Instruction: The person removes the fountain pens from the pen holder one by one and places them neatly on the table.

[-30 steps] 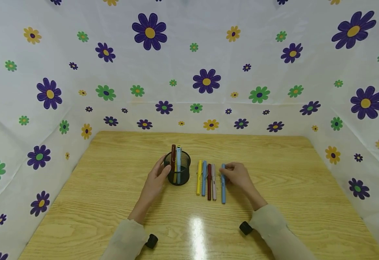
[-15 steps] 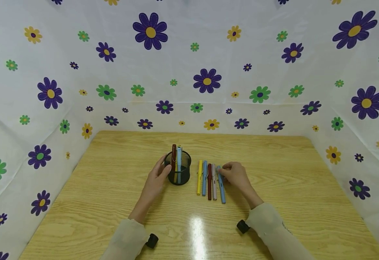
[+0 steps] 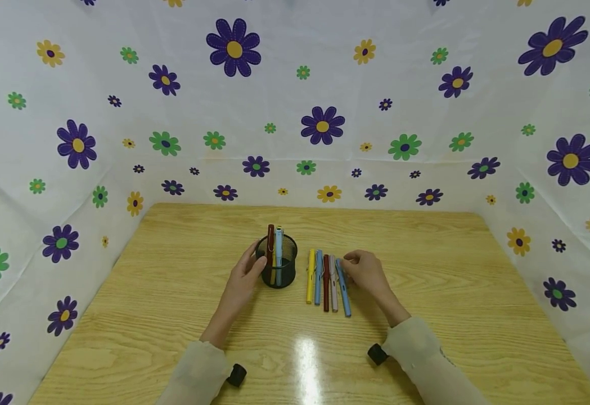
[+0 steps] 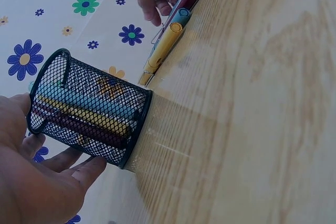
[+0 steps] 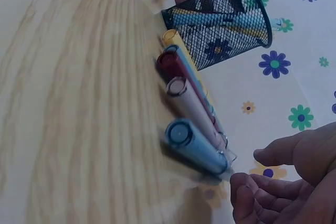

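Observation:
My left hand [image 3: 242,277] holds the side of a black mesh pen cup [image 3: 287,275], its thumb near the rim in the left wrist view. Upright inside are a dark red pen [image 3: 270,239], a light blue pen [image 3: 279,244] and a yellow one, mostly hidden. Right of the cup lies a row of capped pens: yellow [image 3: 310,281], blue [image 3: 318,287], dark red [image 3: 326,292], pale grey-pink [image 3: 333,292], and a second blue pen [image 3: 344,292] slanting at the right end. My right hand [image 3: 368,273] is beside this last pen's top, thumb and fingers apart in the right wrist view.
The wooden table [image 3: 183,326] carries all of this. White flower-print cloth [image 3: 274,101] rises along its back and both sides. A black wrist device [image 3: 377,354] sits at the right cuff, another [image 3: 236,375] at the left.
The rightmost blue pen's top has shifted left against the row, so the pen now slants. My right hand moved left with it, then its fingers let go. The left hand stayed on the cup.

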Tool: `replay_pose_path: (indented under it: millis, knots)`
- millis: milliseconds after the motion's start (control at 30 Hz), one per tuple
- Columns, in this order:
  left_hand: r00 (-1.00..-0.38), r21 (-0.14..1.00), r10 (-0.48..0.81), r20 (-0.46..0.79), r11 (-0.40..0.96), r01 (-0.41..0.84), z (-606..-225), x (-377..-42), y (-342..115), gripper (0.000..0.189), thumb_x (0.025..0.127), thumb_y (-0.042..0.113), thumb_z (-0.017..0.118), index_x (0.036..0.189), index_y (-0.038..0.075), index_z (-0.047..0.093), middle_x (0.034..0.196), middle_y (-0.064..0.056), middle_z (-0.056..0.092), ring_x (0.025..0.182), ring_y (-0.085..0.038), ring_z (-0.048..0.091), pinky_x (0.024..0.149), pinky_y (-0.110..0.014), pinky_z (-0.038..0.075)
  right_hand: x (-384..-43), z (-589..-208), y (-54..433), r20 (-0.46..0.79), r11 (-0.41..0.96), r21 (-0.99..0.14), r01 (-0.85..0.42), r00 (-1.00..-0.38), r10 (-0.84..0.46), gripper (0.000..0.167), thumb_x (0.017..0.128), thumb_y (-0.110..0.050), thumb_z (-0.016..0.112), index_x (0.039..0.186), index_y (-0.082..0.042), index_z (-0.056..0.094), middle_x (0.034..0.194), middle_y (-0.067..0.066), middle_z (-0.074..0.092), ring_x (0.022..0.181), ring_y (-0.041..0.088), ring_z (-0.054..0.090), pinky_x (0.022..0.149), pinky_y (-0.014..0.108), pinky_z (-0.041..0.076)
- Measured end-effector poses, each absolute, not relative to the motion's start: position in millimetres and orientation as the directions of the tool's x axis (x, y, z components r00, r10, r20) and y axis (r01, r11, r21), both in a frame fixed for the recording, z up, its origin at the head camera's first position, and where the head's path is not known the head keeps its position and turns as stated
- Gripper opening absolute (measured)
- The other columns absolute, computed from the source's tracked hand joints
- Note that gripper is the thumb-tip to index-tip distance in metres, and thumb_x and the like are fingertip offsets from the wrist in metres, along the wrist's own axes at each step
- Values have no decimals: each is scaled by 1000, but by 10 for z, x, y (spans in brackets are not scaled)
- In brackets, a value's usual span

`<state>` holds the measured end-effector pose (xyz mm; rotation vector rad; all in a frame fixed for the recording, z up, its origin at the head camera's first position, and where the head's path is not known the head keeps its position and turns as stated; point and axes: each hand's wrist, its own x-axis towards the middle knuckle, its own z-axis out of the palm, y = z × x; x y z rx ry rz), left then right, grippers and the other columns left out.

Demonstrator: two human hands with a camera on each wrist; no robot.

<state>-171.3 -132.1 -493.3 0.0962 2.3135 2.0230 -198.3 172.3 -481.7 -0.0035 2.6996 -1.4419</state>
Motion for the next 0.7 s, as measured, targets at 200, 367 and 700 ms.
replay_pose_path:
  millis: [200, 367, 700]
  knots:
    - [-996, 991, 90, -1, 130, 11, -4920, -1708, -1319, 65, 108, 43, 55, 164, 20, 31, 160, -21, 40, 147, -37, 38, 117, -58, 32, -1992, -4732, 1600, 2, 563, -826, -28, -999, -47, 30, 102, -15, 65, 119, 9, 70, 91, 16, 71, 68, 18, 62, 58, 28, 50]
    - [-996, 992, 90, 3, 128, 15, -4928, -1715, -1319, 63, 108, 42, 55, 164, 22, 32, 159, -22, 40, 147, -38, 37, 117, -58, 32, -2003, -4643, 1444, 29, 530, -846, -59, -998, -63, 29, 102, -16, 65, 119, 7, 71, 98, 19, 71, 78, 27, 66, 62, 29, 51]
    - [-996, 989, 85, -3, 146, 10, -4925, -1705, -1320, 65, 108, 43, 54, 164, 19, 32, 159, -23, 40, 147, -40, 37, 117, -59, 32, -2024, -4511, 1171, 86, 467, -874, -132, -989, -120, 32, 104, -20, 65, 126, 3, 70, 114, 15, 72, 103, 31, 68, 85, 46, 57]
